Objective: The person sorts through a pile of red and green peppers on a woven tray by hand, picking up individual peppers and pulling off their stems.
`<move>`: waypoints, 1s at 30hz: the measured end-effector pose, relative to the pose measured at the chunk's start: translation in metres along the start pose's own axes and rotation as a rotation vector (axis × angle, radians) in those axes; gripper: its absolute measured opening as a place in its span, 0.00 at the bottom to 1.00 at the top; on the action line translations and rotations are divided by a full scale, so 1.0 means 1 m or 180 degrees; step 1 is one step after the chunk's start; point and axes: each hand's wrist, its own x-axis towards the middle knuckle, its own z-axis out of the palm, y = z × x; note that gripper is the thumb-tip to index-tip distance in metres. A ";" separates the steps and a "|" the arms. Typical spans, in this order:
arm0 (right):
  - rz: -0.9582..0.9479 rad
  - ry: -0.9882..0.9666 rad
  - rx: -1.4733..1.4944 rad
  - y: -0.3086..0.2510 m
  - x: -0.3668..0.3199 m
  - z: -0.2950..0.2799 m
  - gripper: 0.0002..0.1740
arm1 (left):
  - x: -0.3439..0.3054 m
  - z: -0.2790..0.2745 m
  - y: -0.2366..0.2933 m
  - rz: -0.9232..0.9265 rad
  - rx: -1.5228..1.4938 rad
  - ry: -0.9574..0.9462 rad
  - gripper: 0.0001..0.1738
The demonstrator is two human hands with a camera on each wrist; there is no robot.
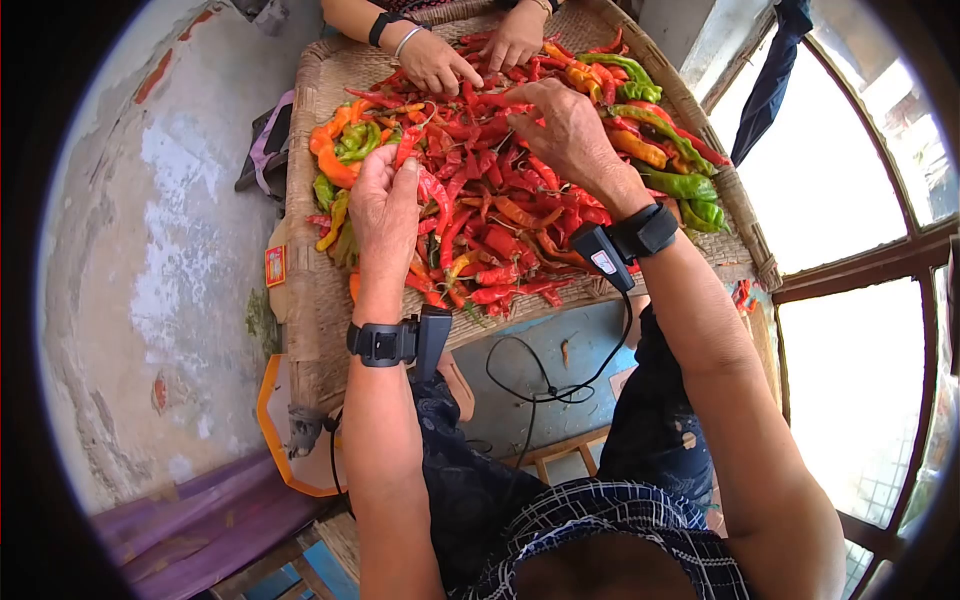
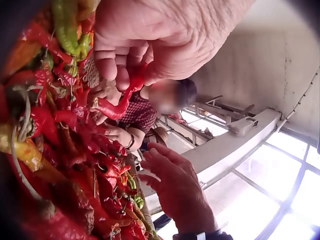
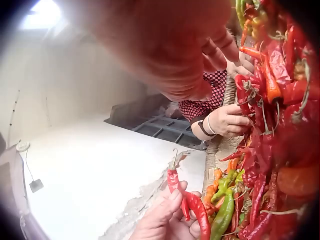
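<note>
Red peppers (image 1: 490, 180) lie heaped on a woven tray (image 1: 318, 250). The left hand (image 1: 388, 205) is raised over the heap's left side and pinches red chili pepper between thumb and fingers; the right wrist view shows two red lengths (image 3: 173, 181) at that hand (image 3: 162, 212), one with a stem. In the left wrist view a curved red pepper (image 2: 117, 107) hangs from the same fingers. The right hand (image 1: 572, 140) hovers above the heap's upper middle, fingers loosely bent, with nothing visible in them; the left wrist view shows it (image 2: 175, 182) with fingers apart.
Another person's two hands (image 1: 432, 62) (image 1: 518, 35) reach into the far side of the heap. Green peppers (image 1: 685, 185) lie along the tray's right side, and green and orange ones (image 1: 358, 138) at its left. A wall stands left, windows right; a black cable (image 1: 545, 385) hangs below.
</note>
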 end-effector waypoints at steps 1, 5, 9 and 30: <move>0.0002 0.0002 0.0001 -0.004 -0.001 0.005 0.15 | 0.000 -0.001 0.001 0.0036 -0.0069 0.0052 0.13; -0.0354 -0.1047 -0.0059 -0.028 -0.013 0.032 0.22 | 0.000 -0.003 0.003 0.0034 -0.0072 0.0108 0.13; -0.0357 -0.1061 -0.0517 -0.039 -0.018 0.050 0.29 | -0.002 -0.006 0.002 0.0072 -0.0088 0.0037 0.15; 0.0556 -0.0863 0.1610 -0.028 -0.016 0.009 0.07 | -0.013 0.013 0.007 -0.0312 -0.0757 -0.0877 0.19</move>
